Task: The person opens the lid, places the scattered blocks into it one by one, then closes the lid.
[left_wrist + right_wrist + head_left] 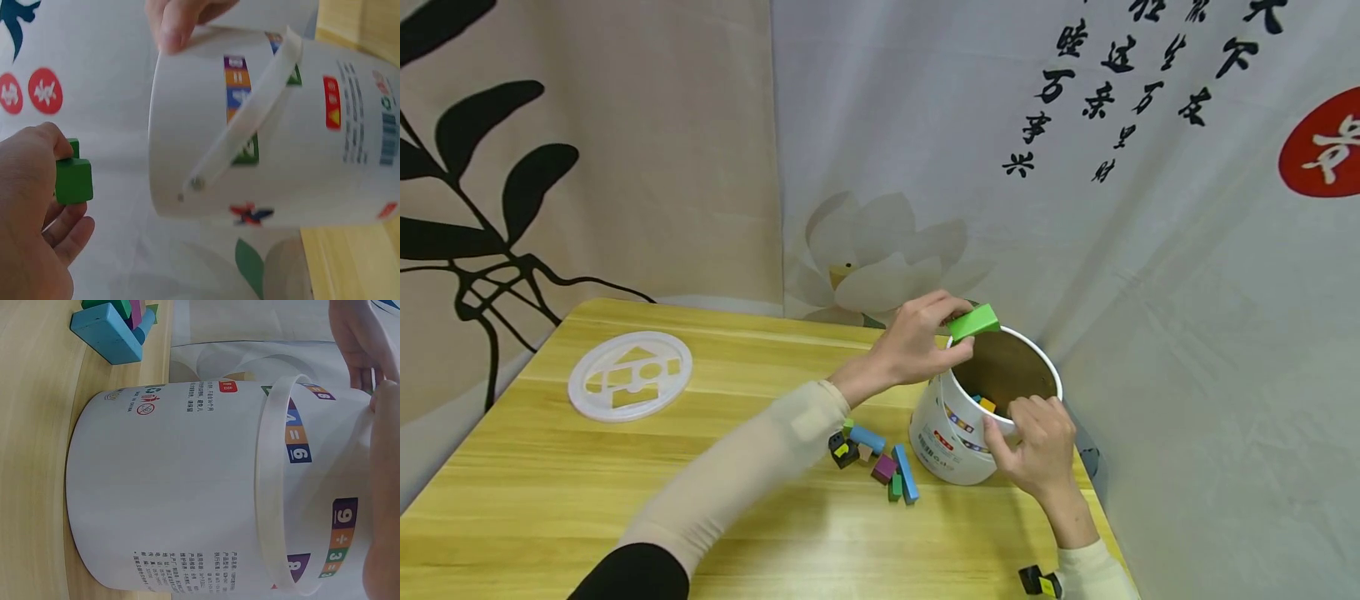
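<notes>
In the head view my left hand [923, 340] pinches a green block [974, 322] above the far left part of the rim of a white bucket [951, 437]. The left wrist view shows the green block [74, 180] between thumb and fingers, apart from the bucket [187, 119]. With fingers over the near right rim, my right hand [1037, 442] grips the bucket, which stands upright on the table. Inside, an orange block [987, 405] and a bit of blue show; the rest of the contents is hidden by the wall.
Left of the bucket lies a loose group of blocks, among them a long blue block [905, 473], a purple block [884, 468] and a blue cylinder [868, 439]. A white lid with shaped holes [580, 392] lies on the wooden table [760, 350]. Printed curtains [880, 125] hang behind.
</notes>
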Action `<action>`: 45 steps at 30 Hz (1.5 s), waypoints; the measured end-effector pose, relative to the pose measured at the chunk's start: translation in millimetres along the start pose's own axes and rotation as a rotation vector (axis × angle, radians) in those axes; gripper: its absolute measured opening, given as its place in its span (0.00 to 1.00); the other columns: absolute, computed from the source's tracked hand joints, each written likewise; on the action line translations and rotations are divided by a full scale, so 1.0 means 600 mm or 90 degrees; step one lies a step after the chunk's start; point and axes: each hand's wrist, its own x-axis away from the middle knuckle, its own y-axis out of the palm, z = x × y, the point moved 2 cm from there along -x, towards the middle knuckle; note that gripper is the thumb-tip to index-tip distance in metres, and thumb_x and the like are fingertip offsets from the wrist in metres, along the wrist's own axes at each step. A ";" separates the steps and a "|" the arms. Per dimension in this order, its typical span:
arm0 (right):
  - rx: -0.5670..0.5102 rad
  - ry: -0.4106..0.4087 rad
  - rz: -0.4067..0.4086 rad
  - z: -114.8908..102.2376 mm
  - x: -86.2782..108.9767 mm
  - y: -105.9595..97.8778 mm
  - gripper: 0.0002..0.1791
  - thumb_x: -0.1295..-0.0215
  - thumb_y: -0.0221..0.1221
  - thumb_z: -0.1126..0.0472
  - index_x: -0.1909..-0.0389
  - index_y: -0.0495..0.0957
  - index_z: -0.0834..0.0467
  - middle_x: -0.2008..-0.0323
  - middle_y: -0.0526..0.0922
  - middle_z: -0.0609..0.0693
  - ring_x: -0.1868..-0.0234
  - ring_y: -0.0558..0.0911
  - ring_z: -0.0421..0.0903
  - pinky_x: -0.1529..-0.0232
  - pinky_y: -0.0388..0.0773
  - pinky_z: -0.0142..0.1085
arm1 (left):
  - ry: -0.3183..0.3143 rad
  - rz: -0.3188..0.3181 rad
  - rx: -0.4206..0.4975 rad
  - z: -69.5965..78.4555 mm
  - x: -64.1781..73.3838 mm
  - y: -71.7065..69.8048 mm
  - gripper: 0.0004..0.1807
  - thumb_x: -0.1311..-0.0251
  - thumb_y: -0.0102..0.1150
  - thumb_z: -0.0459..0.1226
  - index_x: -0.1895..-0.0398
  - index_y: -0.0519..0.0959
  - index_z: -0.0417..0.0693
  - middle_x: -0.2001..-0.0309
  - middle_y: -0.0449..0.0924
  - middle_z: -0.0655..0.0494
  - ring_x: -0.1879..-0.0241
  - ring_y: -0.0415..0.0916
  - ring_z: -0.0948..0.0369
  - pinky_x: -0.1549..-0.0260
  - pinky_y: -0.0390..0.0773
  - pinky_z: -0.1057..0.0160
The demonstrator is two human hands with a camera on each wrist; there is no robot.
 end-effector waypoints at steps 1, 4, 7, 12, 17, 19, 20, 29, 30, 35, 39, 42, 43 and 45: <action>0.000 0.000 -0.001 0.000 0.000 0.000 0.33 0.20 0.54 0.40 0.85 0.64 0.54 0.86 0.61 0.44 0.81 0.58 0.42 0.75 0.54 0.39 | 0.002 -0.008 -0.002 0.004 -0.003 0.006 0.20 0.30 0.72 0.36 0.38 0.86 0.37 0.47 0.89 0.46 0.54 0.87 0.57 0.52 0.88 0.68; 0.000 0.003 -0.005 0.001 -0.001 0.001 0.33 0.20 0.54 0.41 0.85 0.64 0.54 0.86 0.61 0.44 0.81 0.59 0.42 0.75 0.54 0.39 | 0.004 -0.033 -0.004 0.015 -0.010 0.021 0.20 0.29 0.71 0.37 0.37 0.86 0.39 0.46 0.88 0.47 0.55 0.85 0.58 0.55 0.83 0.72; 0.002 0.007 -0.010 0.001 -0.002 0.000 0.33 0.20 0.54 0.40 0.85 0.64 0.54 0.86 0.61 0.44 0.81 0.58 0.42 0.75 0.54 0.39 | -0.002 -0.066 -0.001 0.021 -0.015 0.034 0.20 0.27 0.70 0.38 0.36 0.85 0.40 0.46 0.88 0.49 0.56 0.83 0.59 0.56 0.79 0.73; -0.001 0.009 -0.011 0.001 -0.001 0.000 0.33 0.20 0.54 0.40 0.85 0.65 0.54 0.86 0.61 0.44 0.81 0.58 0.41 0.75 0.54 0.38 | -0.011 -0.123 -0.007 0.026 -0.016 0.049 0.20 0.24 0.70 0.39 0.33 0.85 0.41 0.43 0.87 0.50 0.54 0.82 0.61 0.57 0.78 0.73; -0.003 0.004 -0.002 0.000 0.002 0.000 0.33 0.19 0.54 0.41 0.85 0.64 0.54 0.86 0.60 0.43 0.81 0.57 0.41 0.75 0.52 0.37 | -0.028 -0.159 -0.021 0.028 -0.016 0.059 0.23 0.22 0.69 0.41 0.30 0.84 0.42 0.38 0.87 0.49 0.50 0.84 0.59 0.55 0.80 0.70; -0.004 0.002 0.001 -0.001 0.003 0.000 0.33 0.19 0.55 0.41 0.85 0.64 0.55 0.86 0.60 0.43 0.81 0.57 0.41 0.75 0.52 0.36 | -0.033 -0.170 -0.028 0.028 -0.015 0.060 0.25 0.22 0.69 0.44 0.27 0.82 0.44 0.35 0.87 0.50 0.45 0.86 0.58 0.48 0.85 0.67; -0.003 0.001 0.002 -0.001 0.003 0.001 0.33 0.19 0.55 0.41 0.85 0.63 0.55 0.86 0.60 0.43 0.81 0.57 0.41 0.75 0.52 0.36 | -0.033 -0.174 -0.032 0.028 -0.015 0.061 0.26 0.21 0.69 0.45 0.26 0.81 0.45 0.33 0.86 0.50 0.41 0.86 0.56 0.44 0.86 0.64; -0.001 0.000 0.013 -0.002 0.000 0.001 0.32 0.21 0.54 0.43 0.85 0.61 0.53 0.86 0.59 0.43 0.82 0.57 0.41 0.76 0.52 0.38 | -0.005 -0.197 -0.087 0.016 -0.003 0.056 0.37 0.20 0.67 0.52 0.15 0.71 0.49 0.13 0.67 0.47 0.10 0.60 0.46 0.12 0.64 0.40; -0.001 0.000 0.013 -0.002 0.000 0.002 0.32 0.21 0.54 0.43 0.85 0.61 0.53 0.86 0.59 0.43 0.82 0.57 0.41 0.76 0.53 0.38 | -0.003 -0.202 -0.091 0.015 -0.001 0.055 0.39 0.20 0.67 0.52 0.14 0.69 0.50 0.12 0.65 0.47 0.09 0.57 0.46 0.11 0.62 0.39; 0.001 -0.002 0.011 -0.003 -0.001 0.002 0.32 0.22 0.55 0.43 0.85 0.60 0.53 0.86 0.58 0.43 0.82 0.57 0.41 0.76 0.53 0.38 | -0.007 -0.224 -0.105 0.009 0.013 0.048 0.43 0.20 0.65 0.56 0.10 0.63 0.53 0.08 0.57 0.49 0.06 0.46 0.46 0.08 0.53 0.38; 0.001 -0.001 0.009 -0.004 -0.001 0.001 0.32 0.22 0.55 0.43 0.86 0.62 0.54 0.86 0.58 0.43 0.82 0.57 0.41 0.76 0.54 0.39 | -0.016 -0.228 -0.110 0.004 0.024 0.038 0.44 0.20 0.63 0.58 0.09 0.61 0.55 0.07 0.54 0.49 0.05 0.43 0.46 0.07 0.49 0.39; 0.000 0.001 0.009 -0.004 -0.001 0.001 0.32 0.22 0.55 0.43 0.86 0.63 0.54 0.86 0.59 0.43 0.82 0.57 0.41 0.76 0.54 0.39 | -0.024 -0.224 -0.107 -0.002 0.035 0.029 0.45 0.20 0.62 0.58 0.08 0.61 0.55 0.07 0.53 0.48 0.05 0.42 0.47 0.07 0.48 0.39; 0.001 0.001 0.009 -0.003 -0.001 0.001 0.32 0.22 0.55 0.43 0.86 0.62 0.54 0.86 0.59 0.43 0.82 0.57 0.41 0.76 0.53 0.38 | -0.027 -0.221 -0.104 -0.004 0.039 0.025 0.45 0.20 0.62 0.58 0.08 0.61 0.55 0.07 0.53 0.48 0.05 0.42 0.47 0.07 0.48 0.39; 0.002 0.001 0.008 -0.003 0.000 0.001 0.32 0.22 0.55 0.43 0.85 0.62 0.54 0.86 0.59 0.43 0.82 0.57 0.41 0.76 0.53 0.38 | -0.036 -0.216 -0.098 -0.008 0.048 0.016 0.45 0.20 0.63 0.58 0.08 0.61 0.55 0.07 0.54 0.48 0.05 0.42 0.48 0.06 0.47 0.40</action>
